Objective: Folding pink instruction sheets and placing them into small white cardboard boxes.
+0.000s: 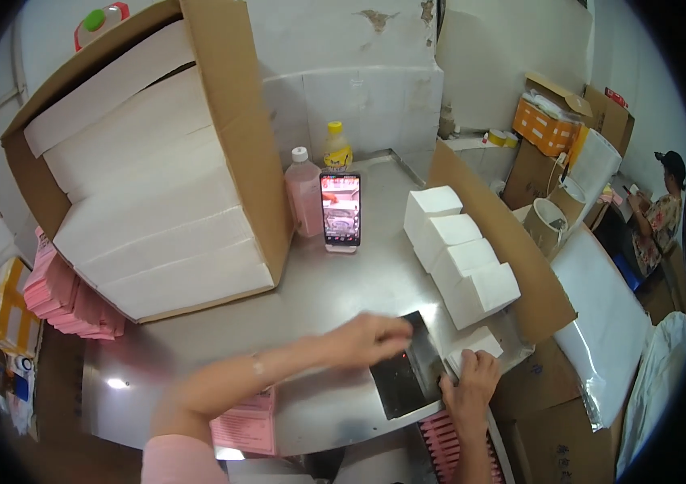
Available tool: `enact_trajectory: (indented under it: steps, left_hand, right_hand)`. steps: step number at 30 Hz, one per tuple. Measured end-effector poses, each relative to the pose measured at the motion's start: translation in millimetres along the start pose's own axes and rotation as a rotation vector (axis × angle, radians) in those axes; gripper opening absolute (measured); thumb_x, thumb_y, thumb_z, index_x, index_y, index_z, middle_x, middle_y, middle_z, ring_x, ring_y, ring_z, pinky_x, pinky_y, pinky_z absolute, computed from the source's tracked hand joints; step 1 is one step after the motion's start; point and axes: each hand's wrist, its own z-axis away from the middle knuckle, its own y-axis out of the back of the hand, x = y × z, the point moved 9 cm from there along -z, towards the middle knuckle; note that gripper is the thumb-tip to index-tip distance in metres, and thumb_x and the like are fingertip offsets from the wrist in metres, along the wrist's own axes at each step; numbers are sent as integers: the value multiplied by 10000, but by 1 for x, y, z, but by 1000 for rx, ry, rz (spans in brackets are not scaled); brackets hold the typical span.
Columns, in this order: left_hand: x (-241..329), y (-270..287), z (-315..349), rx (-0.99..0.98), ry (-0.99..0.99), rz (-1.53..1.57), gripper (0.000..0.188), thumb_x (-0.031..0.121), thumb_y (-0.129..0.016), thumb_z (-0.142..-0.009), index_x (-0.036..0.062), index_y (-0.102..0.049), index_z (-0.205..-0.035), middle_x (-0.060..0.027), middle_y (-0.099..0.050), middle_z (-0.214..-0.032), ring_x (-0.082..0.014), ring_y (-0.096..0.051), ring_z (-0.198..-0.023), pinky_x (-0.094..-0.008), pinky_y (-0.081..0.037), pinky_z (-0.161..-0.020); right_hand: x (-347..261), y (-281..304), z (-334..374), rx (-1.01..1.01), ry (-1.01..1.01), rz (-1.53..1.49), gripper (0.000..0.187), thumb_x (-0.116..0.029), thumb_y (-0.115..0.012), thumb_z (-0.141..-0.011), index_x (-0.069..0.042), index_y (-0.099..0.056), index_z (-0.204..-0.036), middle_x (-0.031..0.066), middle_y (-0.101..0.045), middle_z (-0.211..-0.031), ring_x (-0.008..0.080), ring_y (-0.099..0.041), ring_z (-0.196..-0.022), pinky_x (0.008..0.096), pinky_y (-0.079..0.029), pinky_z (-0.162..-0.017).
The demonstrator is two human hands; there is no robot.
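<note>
My left hand [369, 340] hovers over a black rectangular plate [395, 391] set in the metal tabletop, where a small red light glows. Motion blurs its fingers, so I cannot tell if they hold anything. At the table's right edge, my right hand [473, 385] grips a low white block [480, 345] that looks like stacked paper. Beyond it, several taller white blocks [470, 260] stand in a row along a cardboard flap [504, 242]. Pink printed sheets [248, 427] lie under my left forearm. Below the right hand are pink toothed pieces [444, 448] in a container.
A big open carton [250, 145] packed with white blocks stands at left, beside pink bundles [69, 294]. Toward the back are a propped phone [341, 211], a bottle of pink liquid [303, 194] and a yellow bottle [336, 149]. Another person [659, 214] sits at far right.
</note>
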Motion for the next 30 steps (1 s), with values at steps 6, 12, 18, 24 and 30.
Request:
enact_trajectory:
  steps: [6, 12, 18, 24, 30]
  left_hand:
    - [46, -32, 160, 25, -53, -360, 427, 290, -674, -917, 50, -590, -1261, -152, -668, -1049, -306, -658, -940, -417, -523, -812]
    - [40, -21, 275, 553, 443, -765, 551, 292, -722, -846, 63, -559, -1319, -211, -535, -1314, -414, -480, -1242, -557, -381, -994]
    - [-11, -16, 273, 687, 553, -897, 507, 316, -614, -897, 62, -558, -1331, -252, -447, -1425, -481, -378, -1326, -636, -307, -1042]
    - [-19, -13, 247, 759, 501, -865, 470, 304, -629, -883, 38, -583, -1267, -252, -438, -1437, -479, -367, -1340, -633, -287, -1083]
    - [-30, -13, 255, 749, 569, -791, 484, 303, -627, -871, -3, -546, -1238, -257, -429, -1445, -475, -354, -1356, -621, -247, -1115]
  right_hand:
    - [-9, -15, 11, 24, 73, 27, 434, 11, -678, -724, 29, -575, -1145, 200, -523, -1085, 389, -484, -1026, 479, -411, -894]
    - [16, -11, 11, 125, 150, -84, 277, 28, -650, -769, 21, -640, -1046, 161, -579, -1000, 377, -543, -932, 436, -464, -805]
    - [88, 102, -23, 700, -249, -369, 156, -13, -626, -896, 33, -666, -1039, 114, -594, -986, 245, -580, -904, 335, -457, -793]
    - [16, 49, -103, 409, 328, 195, 320, -36, -706, -734, -68, -720, -1052, 92, -597, -986, 281, -554, -1005, 424, -434, -788]
    - [8, 33, -110, 380, 340, 220, 272, -84, -721, -718, -90, -735, -990, 71, -561, -900, 258, -530, -926, 402, -399, -759]
